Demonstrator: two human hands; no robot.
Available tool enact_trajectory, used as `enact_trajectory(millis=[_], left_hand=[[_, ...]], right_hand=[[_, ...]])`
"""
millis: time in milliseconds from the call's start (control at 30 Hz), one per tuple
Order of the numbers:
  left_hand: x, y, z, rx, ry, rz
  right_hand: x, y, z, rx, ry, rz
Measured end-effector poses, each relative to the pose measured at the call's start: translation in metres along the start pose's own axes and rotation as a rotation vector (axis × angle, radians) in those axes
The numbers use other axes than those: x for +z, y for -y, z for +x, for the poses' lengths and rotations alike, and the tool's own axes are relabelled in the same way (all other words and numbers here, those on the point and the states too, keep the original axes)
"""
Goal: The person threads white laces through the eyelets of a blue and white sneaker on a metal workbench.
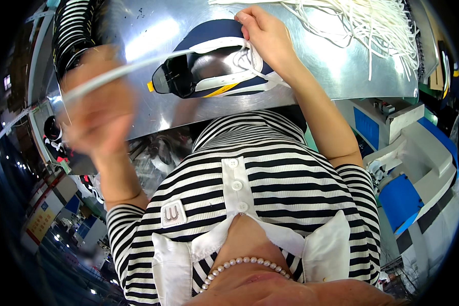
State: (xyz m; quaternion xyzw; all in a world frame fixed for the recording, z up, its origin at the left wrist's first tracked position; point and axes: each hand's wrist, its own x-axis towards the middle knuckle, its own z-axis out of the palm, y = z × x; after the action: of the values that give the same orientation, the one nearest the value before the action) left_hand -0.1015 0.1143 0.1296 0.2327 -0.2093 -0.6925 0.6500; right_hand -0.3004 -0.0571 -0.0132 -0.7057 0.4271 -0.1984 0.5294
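Observation:
A navy shoe (pixel 209 31) with white eyelet edging, a black heel lining and a yellow heel tab lies on its side of the metal table nearest me. Its heel points left and its laced end right. Up at the left, my left hand (pixel 99 102) is smeared by motion. A white shoelace (pixel 153 62) stretches taut from the shoe's opening to that hand, which appears closed on it. My right hand (pixel 264 38) rests at the shoe's upper right edge, fingers bent and pinching the navy edge. More white lace crosses the eyelets below its wrist.
A heap of loose white laces (pixel 362 25) spreads over the far right of the metal table (pixel 336 81). At the far left stands a stack of black-and-white ringed pieces (pixel 72 30). A grey-and-blue machine (pixel 413 168) is beside me on the right.

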Motion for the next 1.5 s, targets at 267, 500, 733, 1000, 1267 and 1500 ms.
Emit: enact_trajectory(millis=[267, 500, 733, 1000, 1267, 1500], left_hand=[[-0.001, 0.103, 0.007, 0.262, -0.216, 1.729], [-0.026, 0.135, 0.019, 0.348, -0.316, 1.819], [-0.017, 0.129, 0.024, 0.092, -0.441, 1.789], [-0.021, 0.132, 0.024, 0.134, -0.371, 1.759], [-0.029, 0.145, 0.016, 0.379, -0.21, 1.872], [-0.037, 0.149, 0.012, 0.48, -0.133, 1.948]], right_hand=[[-0.008, -0.001, -0.002, -0.023, -0.02, 0.604], [-0.034, 0.009, -0.075, -0.155, 0.067, 0.302], [-0.021, -0.004, -0.108, -0.148, 0.155, 0.118], [-0.018, -0.002, -0.099, -0.111, 0.15, 0.034], [-0.002, 0.003, -0.089, -0.016, 0.192, -0.106], [-0.046, 0.029, -0.079, -0.33, 0.105, 0.005]])
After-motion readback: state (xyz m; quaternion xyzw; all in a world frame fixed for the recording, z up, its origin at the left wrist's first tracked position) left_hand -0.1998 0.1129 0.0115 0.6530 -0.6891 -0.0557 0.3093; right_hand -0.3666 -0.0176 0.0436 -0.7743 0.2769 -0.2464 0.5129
